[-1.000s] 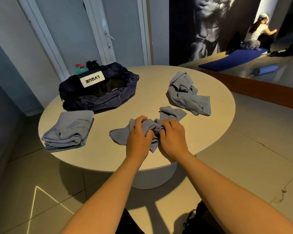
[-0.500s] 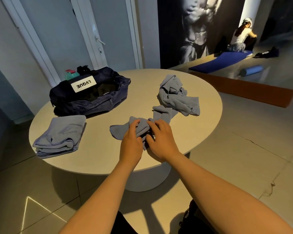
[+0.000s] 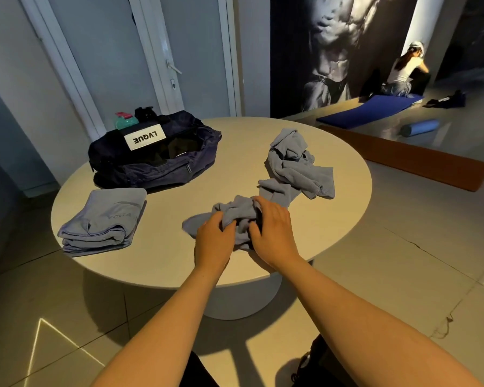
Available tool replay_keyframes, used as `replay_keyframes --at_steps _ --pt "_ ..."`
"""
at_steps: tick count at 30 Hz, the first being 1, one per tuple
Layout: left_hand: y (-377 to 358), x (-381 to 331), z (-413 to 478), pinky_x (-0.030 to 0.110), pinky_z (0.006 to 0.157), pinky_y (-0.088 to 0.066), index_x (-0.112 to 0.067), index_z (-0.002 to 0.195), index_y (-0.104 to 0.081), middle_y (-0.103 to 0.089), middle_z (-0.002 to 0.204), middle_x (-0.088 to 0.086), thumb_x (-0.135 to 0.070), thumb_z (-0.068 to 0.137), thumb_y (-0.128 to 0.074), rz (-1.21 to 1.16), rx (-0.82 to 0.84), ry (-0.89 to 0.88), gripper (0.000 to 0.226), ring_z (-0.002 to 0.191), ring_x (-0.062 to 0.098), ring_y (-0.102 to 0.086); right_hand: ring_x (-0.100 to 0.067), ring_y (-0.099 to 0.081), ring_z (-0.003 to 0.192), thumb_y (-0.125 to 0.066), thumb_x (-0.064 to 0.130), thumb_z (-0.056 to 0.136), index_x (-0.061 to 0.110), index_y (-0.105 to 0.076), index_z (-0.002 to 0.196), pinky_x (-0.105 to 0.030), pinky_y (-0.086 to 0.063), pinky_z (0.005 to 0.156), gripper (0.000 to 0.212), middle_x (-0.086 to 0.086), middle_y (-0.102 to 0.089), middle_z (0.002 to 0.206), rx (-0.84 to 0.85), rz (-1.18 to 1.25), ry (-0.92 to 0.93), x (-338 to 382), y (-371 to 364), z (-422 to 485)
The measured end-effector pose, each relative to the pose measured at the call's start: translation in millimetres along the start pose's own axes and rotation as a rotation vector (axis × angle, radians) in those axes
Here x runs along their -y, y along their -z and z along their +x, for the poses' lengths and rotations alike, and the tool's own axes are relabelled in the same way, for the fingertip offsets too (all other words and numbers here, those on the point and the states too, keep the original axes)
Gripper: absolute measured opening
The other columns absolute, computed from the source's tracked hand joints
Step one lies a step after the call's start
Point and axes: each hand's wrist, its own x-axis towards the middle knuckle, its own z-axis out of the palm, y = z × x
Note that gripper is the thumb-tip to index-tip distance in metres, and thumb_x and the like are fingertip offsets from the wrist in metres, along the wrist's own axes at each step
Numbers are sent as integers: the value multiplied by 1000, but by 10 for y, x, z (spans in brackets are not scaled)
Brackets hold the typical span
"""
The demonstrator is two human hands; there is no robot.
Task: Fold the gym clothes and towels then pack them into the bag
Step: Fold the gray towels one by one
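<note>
A crumpled grey-blue cloth [image 3: 236, 216] lies near the front edge of the round beige table [image 3: 157, 263]. My left hand [image 3: 213, 241] grips its left side with curled fingers. My right hand [image 3: 274, 233] holds its right side, fingers bent over the bunched fabric. Another crumpled grey-blue garment [image 3: 294, 166] lies behind, towards the right. A folded grey-blue piece [image 3: 106, 219] sits at the left of the table. The dark navy bag [image 3: 154, 157] stands unzipped at the back left, with a white label on top.
A teal bottle [image 3: 125, 122] and a black object stand behind the bag. White doors are beyond the table. To the right, a blue mat [image 3: 366, 113], a blue roller [image 3: 419, 128] and a seated person [image 3: 403, 74] are on the floor.
Both hands have bunched the cloth tighter and drawn it slightly right, nearer the crumpled garment. The camera view has shifted a little.
</note>
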Motion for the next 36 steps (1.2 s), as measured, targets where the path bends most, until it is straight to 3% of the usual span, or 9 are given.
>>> replay_keyframes --at_steps 5,10,14,18,24,28,31,33,36 --pt "147 -240 72 33 64 -45 2 80 -68 -71 76 16 -21 95 -59 -276 29 181 29 68 22 -61 -19 -25 148 -43 30 99 29 -27 154 -52 3 124 57 -1 -42 154 115 -68 5 25 16 27" --pt "497 -396 384 36 66 -44 -13 76 -65 -66 76 9 -28 96 -58 -494 -296 349 26 69 24 -56 -25 -6 153 -42 33 103 30 -21 156 -61 6 120 57 -2 -27 162 217 -281 -74 -52 -31 38" --pt "702 -239 565 33 69 -39 -13 93 -61 -55 80 2 -29 105 -49 -378 -501 231 23 71 20 -45 -30 7 153 -44 26 100 23 -24 155 -64 8 118 59 -11 -13 165 244 -374 -173 -52 -66 58" --pt "819 -202 666 23 79 -46 -15 127 -61 -60 115 0 -23 106 -49 -440 -611 151 25 98 15 -57 -34 4 152 -42 28 102 16 -35 149 -62 9 118 49 -13 -12 164 234 -381 -234 -49 -91 79" --pt "746 -118 633 40 80 -53 -16 113 -60 -66 100 7 -36 94 -62 -73 -211 237 28 90 29 -63 -35 -37 127 -50 24 92 15 -61 128 -51 -32 110 38 -13 -48 140 99 -250 111 -66 -53 54" --pt "519 -136 369 43 77 -58 -20 112 -65 -71 100 12 -43 82 -66 -55 144 273 38 83 25 -69 -18 -44 128 -38 41 101 34 -50 140 -53 -10 121 42 4 -57 136 383 -201 153 -34 -82 54" --pt "434 -176 249 44 91 -57 -32 129 -60 -69 120 1 -33 84 -68 -104 344 183 45 104 21 -69 -21 -40 135 -38 38 102 35 -40 149 -54 -4 122 47 3 -51 143 385 -284 99 -56 -105 49" --pt "483 -189 297 46 94 -56 -25 126 -59 -67 121 2 -15 94 -63 -68 315 124 34 108 23 -66 -30 -45 124 -40 25 100 31 -44 147 -56 -13 119 47 -5 -54 129 300 -333 38 -72 -101 38" --pt "632 -133 438 41 88 -58 -23 120 -61 -68 111 4 -8 97 -57 -178 -42 138 28 102 25 -67 -41 -49 103 -42 19 92 21 -63 124 -58 -36 102 39 -12 -53 102 68 -355 -87 -78 -61 33"
